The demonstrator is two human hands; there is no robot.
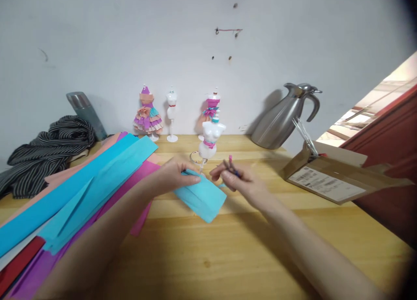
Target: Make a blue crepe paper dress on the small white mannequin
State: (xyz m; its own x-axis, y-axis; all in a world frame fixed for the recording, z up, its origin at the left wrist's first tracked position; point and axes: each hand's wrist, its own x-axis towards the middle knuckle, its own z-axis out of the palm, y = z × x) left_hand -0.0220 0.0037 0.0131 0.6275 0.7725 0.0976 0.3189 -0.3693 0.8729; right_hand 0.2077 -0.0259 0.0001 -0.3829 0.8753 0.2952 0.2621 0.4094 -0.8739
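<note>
Between the thumb and fingers of my left hand is a folded piece of light blue crepe paper, its free end pointing right and toward me. My right hand, just right of the paper and apart from it, is closed around a small dark pair of scissors; blur and the fingers hide most of them. Directly behind both hands stands a white mini dress form with a pink band at its waist and a blue one at its neck. A small scrap of blue paper shows beside my right fingers.
Long crepe paper strips in several colours cover the table's left side. Paper-dressed forms and a bare one line the wall. A striped cloth, grey flask, steel jug and cardboard box stand around.
</note>
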